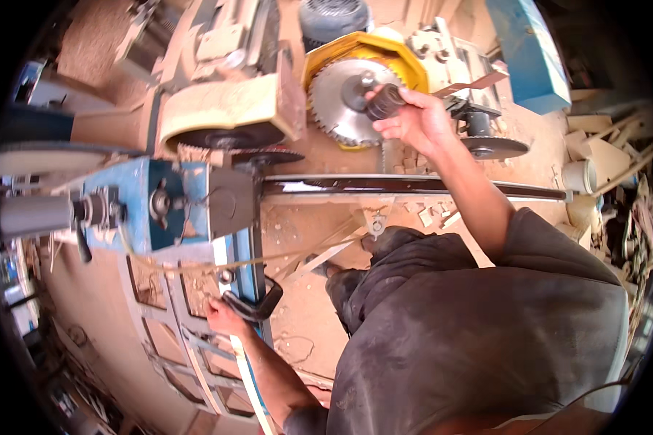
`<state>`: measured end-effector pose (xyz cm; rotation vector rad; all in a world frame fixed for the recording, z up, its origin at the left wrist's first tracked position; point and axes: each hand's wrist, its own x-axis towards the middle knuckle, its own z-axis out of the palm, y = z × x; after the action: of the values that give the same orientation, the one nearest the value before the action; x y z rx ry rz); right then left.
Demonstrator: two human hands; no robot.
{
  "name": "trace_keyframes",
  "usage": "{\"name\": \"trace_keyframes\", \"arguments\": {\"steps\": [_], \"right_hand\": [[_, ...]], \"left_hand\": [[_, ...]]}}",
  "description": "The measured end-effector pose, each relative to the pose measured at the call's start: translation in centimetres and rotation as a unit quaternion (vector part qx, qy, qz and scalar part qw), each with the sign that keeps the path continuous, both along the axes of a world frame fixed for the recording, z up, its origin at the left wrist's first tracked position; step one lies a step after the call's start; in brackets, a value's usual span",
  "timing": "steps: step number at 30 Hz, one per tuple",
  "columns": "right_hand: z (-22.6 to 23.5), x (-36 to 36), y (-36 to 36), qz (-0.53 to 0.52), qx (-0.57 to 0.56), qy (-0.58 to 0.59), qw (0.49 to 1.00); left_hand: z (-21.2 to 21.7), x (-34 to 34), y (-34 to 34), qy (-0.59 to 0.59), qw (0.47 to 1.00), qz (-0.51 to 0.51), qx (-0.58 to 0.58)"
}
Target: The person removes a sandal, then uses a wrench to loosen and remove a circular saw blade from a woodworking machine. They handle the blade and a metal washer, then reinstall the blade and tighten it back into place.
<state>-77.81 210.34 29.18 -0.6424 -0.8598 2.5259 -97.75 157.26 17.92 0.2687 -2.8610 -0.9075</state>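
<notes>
My right hand is raised at a toothed circular saw blade under a yellow guard. Its fingers grip a dark round metal part at the blade's hub. My left hand rests low on the blue machine frame, its fingers on a dark curved clamp handle. My dark shirt and trousers fill the lower right of the picture.
A blue motor housing with a grey shaft sits at left. A dark rail runs across. A second blade lies flat on the right. Sawdust and wood offcuts cover the floor. A blue box stands behind.
</notes>
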Motion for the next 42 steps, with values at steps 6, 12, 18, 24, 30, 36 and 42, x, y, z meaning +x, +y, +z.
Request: {"name": "trace_keyframes", "arguments": {"steps": [6, 12, 18, 24, 30, 36, 42], "right_hand": [[-3.4, 1.4, -14.8, 0.249, -0.055, -0.088, 0.963], [-0.8, -3.9, -28.5, 0.501, 0.001, -0.077, 0.862], [0.4, -12.0, -40.2, 0.483, 0.031, -0.034, 0.874], [-3.2, -16.2, -48.6, 0.458, 0.290, -0.175, 0.822], [-2.8, -16.5, -49.9, 0.447, 0.316, -0.234, 0.803], [-2.6, -15.9, -48.3, 0.409, 0.460, -0.221, 0.757], [-1.2, -12.1, -40.1, 0.287, 0.522, -0.117, 0.794]], "left_hand": [[1.2, -0.2, 0.7, 0.025, 0.998, 0.003, 0.062], [1.6, -0.3, -2.9, -0.011, 0.875, 0.058, 0.480], [7.3, 1.4, -7.6, 0.058, 0.823, 0.098, 0.557], [9.1, 3.7, -12.3, 0.089, 0.847, 0.093, 0.516], [8.1, 4.0, -12.6, -0.016, 0.858, 0.014, 0.513], [7.2, 4.0, -9.1, -0.093, 0.907, -0.130, 0.390], [7.1, 4.1, -8.6, -0.138, 0.942, -0.180, 0.246]]}}
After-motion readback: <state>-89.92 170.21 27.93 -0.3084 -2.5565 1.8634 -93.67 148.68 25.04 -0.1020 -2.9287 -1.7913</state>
